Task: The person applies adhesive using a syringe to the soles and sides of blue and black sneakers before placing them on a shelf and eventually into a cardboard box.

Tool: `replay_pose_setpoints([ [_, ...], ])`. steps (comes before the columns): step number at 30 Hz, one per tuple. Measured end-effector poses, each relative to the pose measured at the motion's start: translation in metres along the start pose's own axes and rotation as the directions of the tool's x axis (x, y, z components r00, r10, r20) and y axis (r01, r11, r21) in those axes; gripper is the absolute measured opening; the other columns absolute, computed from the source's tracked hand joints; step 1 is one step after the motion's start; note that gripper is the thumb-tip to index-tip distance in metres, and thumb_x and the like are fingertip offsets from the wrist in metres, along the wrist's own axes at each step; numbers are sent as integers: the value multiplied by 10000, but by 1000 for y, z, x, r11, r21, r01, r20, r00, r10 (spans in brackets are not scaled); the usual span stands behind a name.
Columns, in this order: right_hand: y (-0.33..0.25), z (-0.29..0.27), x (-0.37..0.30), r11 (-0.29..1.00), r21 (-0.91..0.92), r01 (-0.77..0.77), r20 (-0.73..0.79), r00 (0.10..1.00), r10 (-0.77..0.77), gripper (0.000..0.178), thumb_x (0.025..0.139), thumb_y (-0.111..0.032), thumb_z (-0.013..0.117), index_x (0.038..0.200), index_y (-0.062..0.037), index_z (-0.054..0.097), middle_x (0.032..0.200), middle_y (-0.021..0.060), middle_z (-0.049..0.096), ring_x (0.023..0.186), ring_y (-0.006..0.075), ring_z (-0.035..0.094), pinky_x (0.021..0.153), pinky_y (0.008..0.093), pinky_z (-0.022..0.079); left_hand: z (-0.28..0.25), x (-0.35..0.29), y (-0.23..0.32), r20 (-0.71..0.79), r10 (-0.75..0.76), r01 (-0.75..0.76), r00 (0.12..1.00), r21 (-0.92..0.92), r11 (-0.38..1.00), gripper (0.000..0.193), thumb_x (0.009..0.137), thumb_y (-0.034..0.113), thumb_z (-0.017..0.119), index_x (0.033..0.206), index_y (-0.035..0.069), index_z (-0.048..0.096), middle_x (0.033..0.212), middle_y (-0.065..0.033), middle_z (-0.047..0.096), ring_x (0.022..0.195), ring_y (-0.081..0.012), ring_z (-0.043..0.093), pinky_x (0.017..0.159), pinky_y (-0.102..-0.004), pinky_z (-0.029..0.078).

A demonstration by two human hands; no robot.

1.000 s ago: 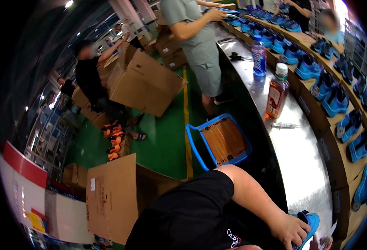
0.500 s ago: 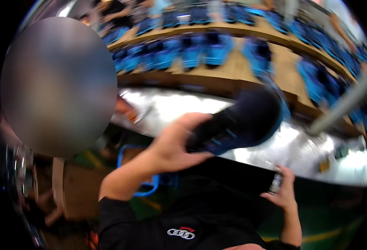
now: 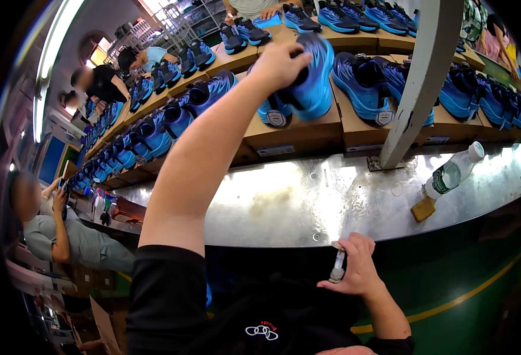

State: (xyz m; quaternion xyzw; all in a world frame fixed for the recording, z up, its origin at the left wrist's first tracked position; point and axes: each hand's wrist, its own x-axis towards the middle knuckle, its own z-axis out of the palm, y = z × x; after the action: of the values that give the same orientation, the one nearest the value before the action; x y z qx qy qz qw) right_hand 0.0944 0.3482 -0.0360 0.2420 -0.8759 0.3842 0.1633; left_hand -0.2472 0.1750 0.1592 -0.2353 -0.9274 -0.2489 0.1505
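Shoe point(image 3: 316, 83), purple fading to bright blue, thick curved sole, is slightly blurred at the cardboard boxes point(image 3: 296, 139); left hand point(image 3: 281, 66) has fingers hooked in its collar. Can't tell if it touches the cardboard. Right hand point(image 3: 358, 266) pinches a short whitish piece point(image 3: 337, 264) between thumb and fingers (kind unclear) near the bench edge. Bench point(image 3: 272, 201): shiny scuffed metal, clear bottle point(image 3: 454, 171), tan block point(image 3: 423, 209), chipped grey post point(image 3: 424, 83). Floor point(image 3: 461, 266): green, yellow line point(image 3: 449, 305).
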Motion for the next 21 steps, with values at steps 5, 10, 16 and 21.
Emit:
replay_pose_setpoints([
  [5, 14, 3, 32, 997, -76, -7, 6, 1000, 7, 951, 554, -559, 823, 1265, -60, 438, 1150, 146, 470, 1135, 355, 440, 952, 485, 298, -3, -5, 9, -42, 297, -276, 954, 264, 924, 408, 922, 411, 513, 1149, 99, 645, 1162, -132, 628, 1124, -327, 540, 968, -420, 420],
  [10, 27, -46, 20, 930, -278, -240, 209, 930, 302, 831, 667, -551, 768, 1292, -85, 480, 1141, 147, 531, 1152, 330, 474, 948, 475, 377, 1, -102, 33, -155, 436, -454, 886, -107, 885, 295, 855, 199, 605, 1074, 2, 633, 1075, -170, 609, 988, -327, 561, 880, -376, 433],
  [16, 14, -10, 9, 985, -155, -71, 52, 995, 80, 969, 539, -553, 822, 1283, -50, 456, 1271, 192, 475, 1226, 374, 401, 1011, 520, 290, 112, -262, 37, 490, 288, 540, 823, -832, -128, 557, 999, 413, 407, 1351, -16, 450, 1274, -112, 541, 1121, -234, 529, 972, -372, 418],
  [21, -37, -10, -22, 922, -378, -78, -154, 988, 21, 1038, 511, -597, 800, 1314, -60, 419, 1247, 186, 439, 1240, 367, 359, 1003, 502, 248, 119, -274, 96, 671, 492, 829, 555, -497, -257, 483, 1021, 419, 358, 1288, 40, 497, 1281, -92, 542, 1223, -236, 487, 1055, -387, 372],
])
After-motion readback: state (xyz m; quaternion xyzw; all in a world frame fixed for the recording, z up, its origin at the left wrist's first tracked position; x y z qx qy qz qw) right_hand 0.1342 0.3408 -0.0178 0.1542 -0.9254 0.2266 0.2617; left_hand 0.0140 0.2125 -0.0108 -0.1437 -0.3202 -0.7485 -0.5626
